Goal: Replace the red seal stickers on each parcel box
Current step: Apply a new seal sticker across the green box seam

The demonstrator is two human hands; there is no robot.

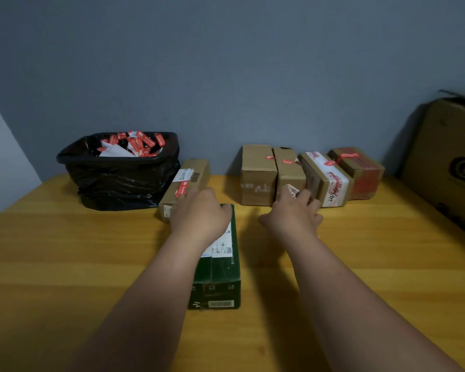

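Note:
A dark green parcel box (220, 272) with a white label lies at the table's middle. My left hand (199, 214) hovers over its far end, thumb at the box's far edge, fingers reaching the near end of a long brown box (188, 181) that bears a red seal sticker (181, 187); its fingertips are hidden. My right hand (293, 214) stretches with spread fingers to the foot of a row of several brown boxes (258, 173) against the wall, touching the second box (289, 173). Red stickers (286, 161) bridge the tops of that row.
A black bin (118, 173) lined with a black bag stands at the back left, filled with peeled red stickers and white backing paper. A large cardboard box (451, 162) leans at the right edge. The wooden table (65, 264) meets a grey wall.

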